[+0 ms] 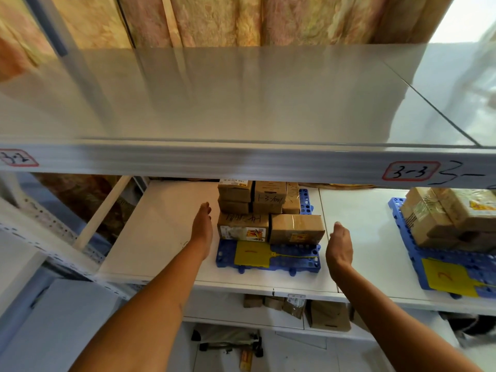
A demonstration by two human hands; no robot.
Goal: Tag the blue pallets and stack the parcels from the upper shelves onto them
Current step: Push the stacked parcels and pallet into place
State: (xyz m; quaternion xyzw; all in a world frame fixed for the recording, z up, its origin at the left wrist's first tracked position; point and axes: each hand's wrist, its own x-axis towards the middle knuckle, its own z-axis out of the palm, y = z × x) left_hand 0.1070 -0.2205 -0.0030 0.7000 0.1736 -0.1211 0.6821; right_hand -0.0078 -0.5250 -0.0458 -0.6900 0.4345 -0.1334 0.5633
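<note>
A blue pallet [295, 257] lies on the white middle shelf [171, 232] with a yellow tag [252, 254] on its front part. Several brown taped parcels [295, 228] are stacked on it in two layers. My left hand [202, 229] is held flat with straight fingers just left of the stack, holding nothing. My right hand [339, 244] hovers just right of the stack with relaxed fingers and is empty too. A second blue pallet [451, 260] at the right carries more parcels [453, 213] and another yellow tag [453, 277].
The upper shelf [241, 103] spans the view above, its front rail bearing a label reading 3-3 [409, 171]. Below the middle shelf, more parcels [322, 314] sit on a lower level. A white shelf upright [104, 210] leans at the left.
</note>
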